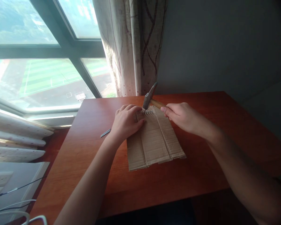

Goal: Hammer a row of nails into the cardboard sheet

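A flat piece of folded brown cardboard [154, 140] lies on a reddish wooden table [201, 162]. My left hand [126, 122] rests on its far left corner, fingers curled and pressed down beside a patch of small nail heads [147, 111] at the cardboard's far edge. My right hand [182, 117] is wrapped round the wooden handle of a hammer [149, 96]. The metal head points down and touches the nail patch. Whether my left fingers pinch a nail is hidden.
Loose nails [105, 133] lie on the table left of my left hand. A patterned curtain [133, 47] and a window [44, 62] stand behind the table. A white socket and cables [4, 184] sit at lower left.
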Available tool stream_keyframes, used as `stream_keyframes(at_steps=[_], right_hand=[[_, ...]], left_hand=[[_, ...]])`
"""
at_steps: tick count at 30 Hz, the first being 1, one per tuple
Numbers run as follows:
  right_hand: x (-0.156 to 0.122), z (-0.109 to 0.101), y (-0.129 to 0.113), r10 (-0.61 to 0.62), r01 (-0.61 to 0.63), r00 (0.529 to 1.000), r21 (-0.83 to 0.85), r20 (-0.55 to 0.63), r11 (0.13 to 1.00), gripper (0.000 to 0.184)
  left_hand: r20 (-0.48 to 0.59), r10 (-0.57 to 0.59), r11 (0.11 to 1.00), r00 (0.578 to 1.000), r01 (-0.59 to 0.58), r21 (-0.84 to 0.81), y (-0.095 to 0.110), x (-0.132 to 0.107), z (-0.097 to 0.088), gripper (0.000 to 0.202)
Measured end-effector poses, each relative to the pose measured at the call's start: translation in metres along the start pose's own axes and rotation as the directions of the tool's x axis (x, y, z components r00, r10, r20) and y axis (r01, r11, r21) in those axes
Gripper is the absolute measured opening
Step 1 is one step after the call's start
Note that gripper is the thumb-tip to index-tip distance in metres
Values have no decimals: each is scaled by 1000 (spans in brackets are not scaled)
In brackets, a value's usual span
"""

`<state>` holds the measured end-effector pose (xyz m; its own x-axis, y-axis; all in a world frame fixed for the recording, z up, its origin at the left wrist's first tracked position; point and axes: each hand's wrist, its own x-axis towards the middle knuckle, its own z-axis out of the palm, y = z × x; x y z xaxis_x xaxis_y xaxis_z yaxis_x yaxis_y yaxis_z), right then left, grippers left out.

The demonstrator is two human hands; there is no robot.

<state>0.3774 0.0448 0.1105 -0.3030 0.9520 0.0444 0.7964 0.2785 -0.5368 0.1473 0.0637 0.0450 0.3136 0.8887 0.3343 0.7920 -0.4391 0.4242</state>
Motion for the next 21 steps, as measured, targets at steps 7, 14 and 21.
stream_keyframes(at_steps=[7, 14, 21], right_hand=[[2, 9, 1, -12, 12, 1000, -1, -10, 1000, 39], [7, 13, 1, -19, 19, 1000, -13, 3, 1000, 40], [6, 19, 3, 21, -20, 999, -33, 47, 999, 40]], left_hand=[[15, -25, 998, 1000, 25, -58, -7, -6, 7, 35], [6, -25, 997, 1000, 26, -76, -7, -6, 8, 32], [3, -35, 995, 999, 35, -94, -9, -6, 10, 32]])
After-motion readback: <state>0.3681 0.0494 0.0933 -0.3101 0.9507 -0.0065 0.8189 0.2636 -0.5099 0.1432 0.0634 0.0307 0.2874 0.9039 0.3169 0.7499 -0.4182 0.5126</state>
